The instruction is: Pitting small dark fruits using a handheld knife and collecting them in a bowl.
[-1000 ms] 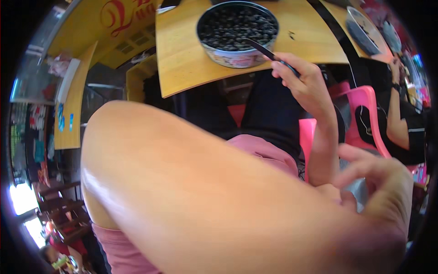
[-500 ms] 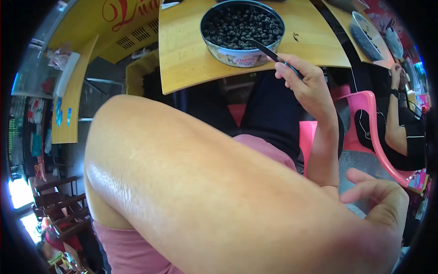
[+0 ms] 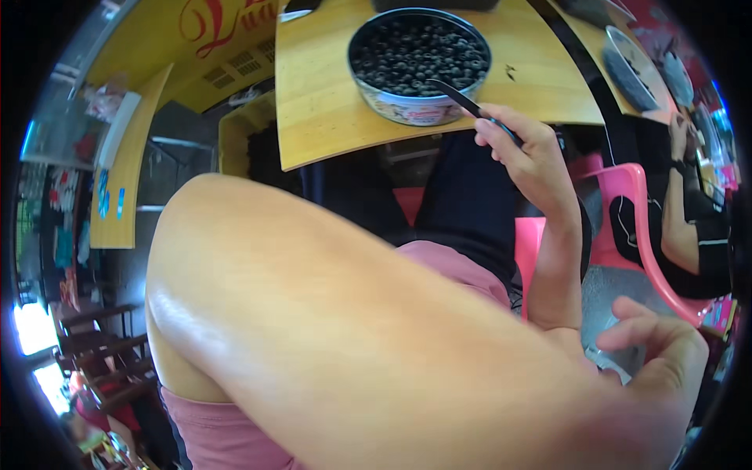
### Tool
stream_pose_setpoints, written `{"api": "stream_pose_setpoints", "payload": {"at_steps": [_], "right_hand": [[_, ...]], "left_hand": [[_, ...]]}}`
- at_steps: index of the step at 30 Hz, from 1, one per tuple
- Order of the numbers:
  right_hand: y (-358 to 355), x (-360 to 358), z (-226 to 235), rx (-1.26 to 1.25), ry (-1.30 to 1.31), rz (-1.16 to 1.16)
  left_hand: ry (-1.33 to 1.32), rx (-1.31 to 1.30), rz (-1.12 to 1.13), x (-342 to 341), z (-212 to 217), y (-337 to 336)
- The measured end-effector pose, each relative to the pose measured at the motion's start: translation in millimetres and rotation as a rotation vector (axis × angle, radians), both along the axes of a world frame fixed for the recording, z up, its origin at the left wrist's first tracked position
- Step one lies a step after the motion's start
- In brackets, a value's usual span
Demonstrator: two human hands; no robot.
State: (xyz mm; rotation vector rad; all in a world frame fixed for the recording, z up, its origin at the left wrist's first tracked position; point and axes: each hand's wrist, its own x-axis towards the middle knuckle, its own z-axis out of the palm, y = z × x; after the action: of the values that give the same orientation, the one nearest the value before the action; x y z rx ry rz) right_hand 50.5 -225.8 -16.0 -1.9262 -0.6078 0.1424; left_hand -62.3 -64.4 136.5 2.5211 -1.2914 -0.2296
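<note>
My right hand [image 3: 523, 153] grips a pair of black curved tweezers [image 3: 462, 100]. Their tip reaches over the near rim of a round tub [image 3: 419, 110], close to the small dark round pieces heaped in it. Many of these pieces [image 3: 415, 55] show a hole or ring in the middle; their kind is unclear. My bent left arm [image 3: 313, 305] crosses the view, large and near. At the lower right, below my right forearm, is my left hand [image 3: 658, 345], its fingers loosely bent and apart, with nothing visible in them.
The tub stands on a yellow wooden table [image 3: 321, 117] with a few dark bits on it. A pink plastic chair [image 3: 642, 211] is at the right. Beyond it, another person's arm [image 3: 680, 227] works near a tray of dark pieces [image 3: 630, 74]. A narrow wooden board [image 3: 129, 172] stands at the left.
The view has shifted slightly, so the table and tub sit a little lower. My left hand has moved slightly right. The tweezers remain in my right hand, tip near the pieces.
</note>
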Motion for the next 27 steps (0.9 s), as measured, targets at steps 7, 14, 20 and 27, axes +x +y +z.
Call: {"api": "stream_pose_setpoints", "payload": {"at_steps": [7, 14, 20, 27], "right_hand": [[-7.1, 11.0, -6.6, 0.060, -0.131, -0.014], [-25.5, 22.7, 4.0, 0.034, -0.134, -0.140], [-27.1, 21.4, 4.7, 0.013, -0.137, -0.155], [-27.4, 20.3, 1.5, 0.037, -0.176, -0.151]], "left_hand": [[-0.045, 0.011, -0.124, 12.5, 16.9, -23.0], [-0.226, 0.099, 0.450, 180.4, -69.7, 105.9], [-0.309, -0.078, 0.493, 241.8, -151.9, 117.8], [-0.347, -0.164, 0.640, 245.6, -167.2, 88.4]]}}
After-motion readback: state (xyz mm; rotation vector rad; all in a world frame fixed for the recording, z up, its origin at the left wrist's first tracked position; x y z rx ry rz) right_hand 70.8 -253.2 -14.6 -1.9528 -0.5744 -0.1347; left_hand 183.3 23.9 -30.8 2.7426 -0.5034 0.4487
